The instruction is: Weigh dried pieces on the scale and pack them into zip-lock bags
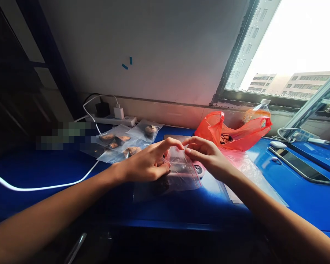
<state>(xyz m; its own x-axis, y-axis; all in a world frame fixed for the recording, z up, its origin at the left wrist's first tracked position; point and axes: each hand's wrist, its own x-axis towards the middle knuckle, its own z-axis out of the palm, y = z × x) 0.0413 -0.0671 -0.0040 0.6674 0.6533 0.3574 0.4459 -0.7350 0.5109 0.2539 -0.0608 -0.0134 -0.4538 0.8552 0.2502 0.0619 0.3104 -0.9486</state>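
Observation:
Over the blue desktop I hold a clear zip-lock bag [183,178] with a red line along its seal edge. My left hand [147,161] is closed on the left side of the bag, and something dark brown shows by its fingers, partly hidden. With thumb and fingers pinched together, my right hand [205,154] grips the bag's upper edge, its fingertips meeting those of my left hand. Behind the bag sits a pale pink device with a round dark button [198,169], mostly covered.
Several filled clear bags [117,141] with brown pieces lie at the left. A red plastic bag [244,135] stands at back right before a bottle [260,110]. Flat clear bags [253,176], a phone [302,165] and an earbud [276,160] lie right. A white cable [44,189] crosses left from the power strip [129,120].

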